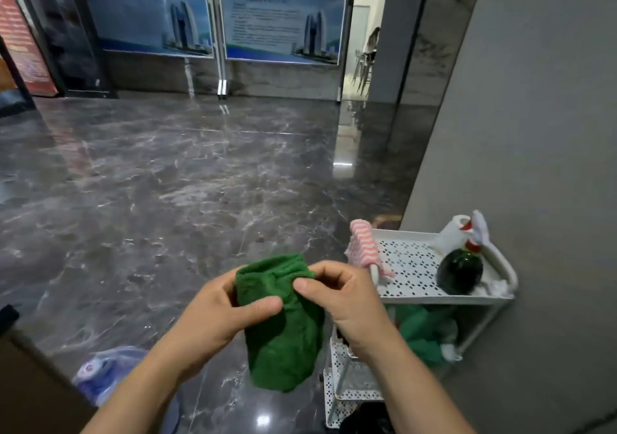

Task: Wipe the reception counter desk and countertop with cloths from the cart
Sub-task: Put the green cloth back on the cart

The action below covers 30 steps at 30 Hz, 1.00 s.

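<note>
Two hands hold one green cloth (283,343) just left of the cart (410,263).
The left hand (213,313) pinches its middle, the right hand (347,300) its top edge; the right arm hides part of the lower shelves; one pink cloth (364,246) and one bottle (460,271) are on top; green fabric (420,333) lies below, count unclear.

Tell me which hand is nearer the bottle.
Right. The right hand sits left of the bottle, beside the cart; the left hand is farther left, across the green cloth both grip.
</note>
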### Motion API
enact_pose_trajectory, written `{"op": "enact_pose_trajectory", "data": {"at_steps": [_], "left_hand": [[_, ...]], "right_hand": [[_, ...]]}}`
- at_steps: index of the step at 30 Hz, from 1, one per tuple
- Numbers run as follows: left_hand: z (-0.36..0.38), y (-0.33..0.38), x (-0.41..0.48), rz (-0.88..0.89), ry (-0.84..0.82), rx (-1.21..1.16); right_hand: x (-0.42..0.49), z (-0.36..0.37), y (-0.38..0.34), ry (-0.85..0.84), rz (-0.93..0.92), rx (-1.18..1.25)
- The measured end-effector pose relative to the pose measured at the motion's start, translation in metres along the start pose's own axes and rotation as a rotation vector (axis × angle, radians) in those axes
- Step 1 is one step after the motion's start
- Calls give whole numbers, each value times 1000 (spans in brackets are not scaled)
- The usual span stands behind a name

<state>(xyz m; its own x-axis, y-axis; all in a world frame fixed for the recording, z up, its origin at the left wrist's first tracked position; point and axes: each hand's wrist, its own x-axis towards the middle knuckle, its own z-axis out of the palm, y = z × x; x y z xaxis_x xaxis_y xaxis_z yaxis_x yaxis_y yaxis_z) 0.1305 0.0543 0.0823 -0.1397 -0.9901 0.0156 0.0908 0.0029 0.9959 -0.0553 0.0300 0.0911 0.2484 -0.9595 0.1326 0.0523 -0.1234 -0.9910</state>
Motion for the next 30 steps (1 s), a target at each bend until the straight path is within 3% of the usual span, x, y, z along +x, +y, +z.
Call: {"op": "enact_pose_trajectory", "data": {"at_steps": [4,8,15,23,26,30], "left_hand": [[46,-30,42,11,61,73],[104,-68,90,-29,-45,163],[187,-106,174,-131,-80,330],[233,-123,242,-171,66,684],[234,-130,249,-207,129,690],[231,-134,244,-176,36,737]], "right_hand": [[-6,-57,18,216,33,10],[-12,-122,37,376,173,14],[17,-220,65,535,348,-46],[76,-268,100,583,433,-173],[87,-270,111,574,431,-280],[85,-275,115,419,451,-605]]}}
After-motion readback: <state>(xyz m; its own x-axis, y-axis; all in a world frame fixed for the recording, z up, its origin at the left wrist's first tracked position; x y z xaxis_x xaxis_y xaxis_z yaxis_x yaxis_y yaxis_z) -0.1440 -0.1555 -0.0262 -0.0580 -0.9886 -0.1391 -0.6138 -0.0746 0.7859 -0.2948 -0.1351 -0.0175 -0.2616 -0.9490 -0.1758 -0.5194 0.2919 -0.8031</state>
